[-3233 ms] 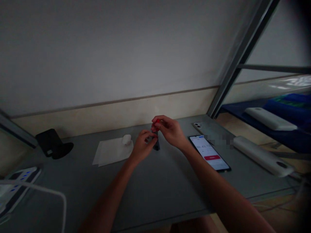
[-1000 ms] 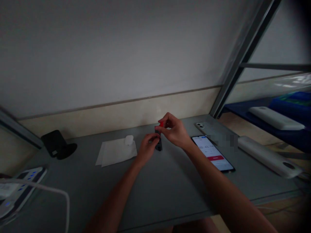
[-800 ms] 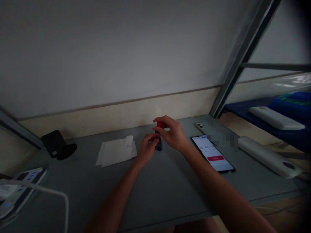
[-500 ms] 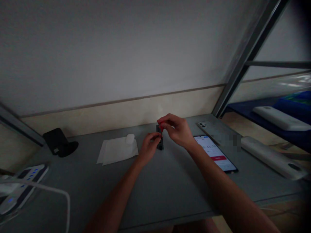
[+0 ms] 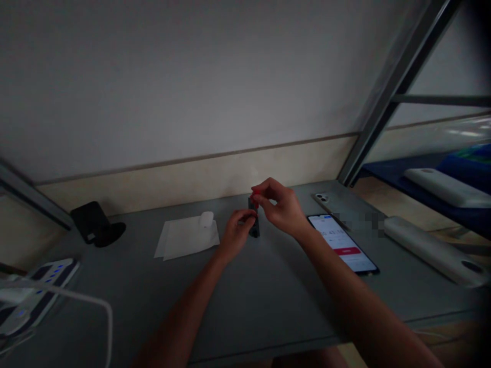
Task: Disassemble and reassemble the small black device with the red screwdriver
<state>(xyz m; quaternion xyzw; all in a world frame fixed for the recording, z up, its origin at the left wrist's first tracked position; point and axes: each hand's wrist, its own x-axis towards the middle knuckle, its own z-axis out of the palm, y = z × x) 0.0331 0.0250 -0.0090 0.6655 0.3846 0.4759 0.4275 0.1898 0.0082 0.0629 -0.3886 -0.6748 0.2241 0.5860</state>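
Note:
On the grey desk (image 5: 268, 296) a small, dark, narrow block (image 5: 254, 232) lies lengthwise in front of me, its near end showing a round dark spot. My left hand (image 5: 238, 230) is closed at the block's left side, thumb and fingers pinching around its middle. Over the far end, my right hand (image 5: 282, 207) is closed in a pinch on a small red piece (image 5: 255, 194). The piece touches or nearly touches the block; fingers hide the exact contact and the piece's kind.
White paper sheets (image 5: 182, 243) with a white rounded case (image 5: 206, 219) lie left. Farther left are a black stand (image 5: 92, 220) and a power strip (image 5: 49, 281) with a white cable. A lit phone (image 5: 353, 255), another phone (image 5: 322, 198) and a long pale object (image 5: 429, 248) are right.
The whole view has shifted slightly, with the scene sliding a little to the right. Both hands keep nearly the same grip and place at the block.

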